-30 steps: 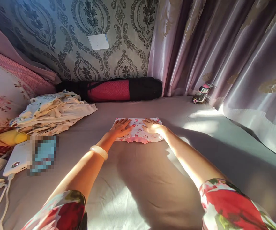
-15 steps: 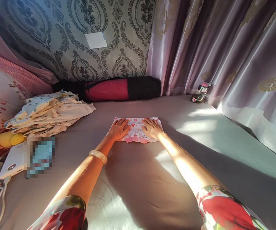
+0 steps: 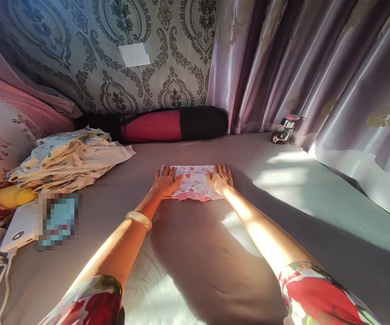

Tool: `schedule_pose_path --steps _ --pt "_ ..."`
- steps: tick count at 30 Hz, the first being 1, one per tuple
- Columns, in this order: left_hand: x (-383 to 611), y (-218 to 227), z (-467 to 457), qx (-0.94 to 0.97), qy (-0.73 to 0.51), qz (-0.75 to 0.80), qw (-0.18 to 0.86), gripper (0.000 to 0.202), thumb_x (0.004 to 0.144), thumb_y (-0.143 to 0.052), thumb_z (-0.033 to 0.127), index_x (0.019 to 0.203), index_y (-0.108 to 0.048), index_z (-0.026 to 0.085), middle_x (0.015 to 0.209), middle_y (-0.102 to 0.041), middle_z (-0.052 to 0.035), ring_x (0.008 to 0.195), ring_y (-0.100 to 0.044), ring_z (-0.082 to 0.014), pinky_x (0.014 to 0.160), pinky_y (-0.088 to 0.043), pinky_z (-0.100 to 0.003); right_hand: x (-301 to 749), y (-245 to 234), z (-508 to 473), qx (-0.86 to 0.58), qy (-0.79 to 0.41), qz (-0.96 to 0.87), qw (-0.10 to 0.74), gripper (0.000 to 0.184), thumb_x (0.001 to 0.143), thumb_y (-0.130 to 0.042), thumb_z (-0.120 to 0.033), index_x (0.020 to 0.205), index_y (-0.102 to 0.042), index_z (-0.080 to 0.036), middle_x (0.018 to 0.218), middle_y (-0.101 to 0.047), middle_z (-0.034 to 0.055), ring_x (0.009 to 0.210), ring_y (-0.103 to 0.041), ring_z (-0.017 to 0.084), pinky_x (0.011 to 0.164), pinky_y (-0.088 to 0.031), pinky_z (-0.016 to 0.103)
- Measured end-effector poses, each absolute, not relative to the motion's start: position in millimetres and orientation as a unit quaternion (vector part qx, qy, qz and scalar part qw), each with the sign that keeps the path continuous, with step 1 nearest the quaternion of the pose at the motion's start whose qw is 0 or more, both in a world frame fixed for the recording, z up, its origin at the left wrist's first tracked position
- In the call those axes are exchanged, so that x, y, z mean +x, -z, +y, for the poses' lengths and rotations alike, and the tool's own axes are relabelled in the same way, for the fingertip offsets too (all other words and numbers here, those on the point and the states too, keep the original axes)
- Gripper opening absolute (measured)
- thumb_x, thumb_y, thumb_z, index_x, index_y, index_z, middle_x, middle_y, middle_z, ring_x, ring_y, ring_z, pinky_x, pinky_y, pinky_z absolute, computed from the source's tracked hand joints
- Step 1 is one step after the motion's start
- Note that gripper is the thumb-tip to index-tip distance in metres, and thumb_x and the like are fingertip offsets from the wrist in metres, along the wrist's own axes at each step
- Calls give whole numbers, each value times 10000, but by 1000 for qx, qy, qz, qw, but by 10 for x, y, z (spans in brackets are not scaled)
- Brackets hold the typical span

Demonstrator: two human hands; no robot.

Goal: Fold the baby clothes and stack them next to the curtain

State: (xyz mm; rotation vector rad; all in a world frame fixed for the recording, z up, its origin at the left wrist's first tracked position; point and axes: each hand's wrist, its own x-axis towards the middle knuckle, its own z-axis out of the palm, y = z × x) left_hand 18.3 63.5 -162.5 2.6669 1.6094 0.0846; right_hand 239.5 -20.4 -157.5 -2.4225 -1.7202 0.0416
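Observation:
A folded white garment [image 3: 192, 180] with red and pink prints lies on the grey sheet, a pink curved edge showing on its near side. Flat on its left side rests my left hand [image 3: 166, 182], fingers stretched forward and thumb pointing inward. My right hand [image 3: 220, 179] lies flat over the garment's right side, its fingers spread and also pointing away from me. Neither hand grips the cloth. A pale bangle [image 3: 139, 220] circles my left wrist.
On the left are a heap of pale clothes [image 3: 69, 158], a yellow object [image 3: 14, 197], a white power bank [image 3: 20, 228] with a cable, and a blurred-out blue item [image 3: 59, 221]. A black and red roll [image 3: 154, 126] lies by the wall. A dark bottle [image 3: 284, 129] stands near the curtain [image 3: 265, 67].
Both hands have slid outward toward the garment's side edges, the left one to the left and the right one to the right. The garment stays in place.

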Motion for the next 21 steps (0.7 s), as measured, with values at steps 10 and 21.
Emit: schedule_pose_path --steps 10,21 --pt "172 1535 495 856 -73 512 -13 537 1013 -255 450 1371 -512 142 1483 -483 -163 1439 -353 -301 1175 -261 -503 2440 1485 -233 -807 -48 -585 70 639 1025 -228 -411 1487 -401 -5 1575 -349 198 1482 -262 296 1195 -190 439" --pt "-167 1555 205 851 -99 517 6 501 1019 -253 413 1422 -459 196 1549 -425 -112 1433 -371 -260 1173 -283 -463 2305 1602 -380 -758 3 -646 89 614 1014 -269 -395 1481 -430 -30 1569 -364 189 1463 -297 330 1205 -149 482"
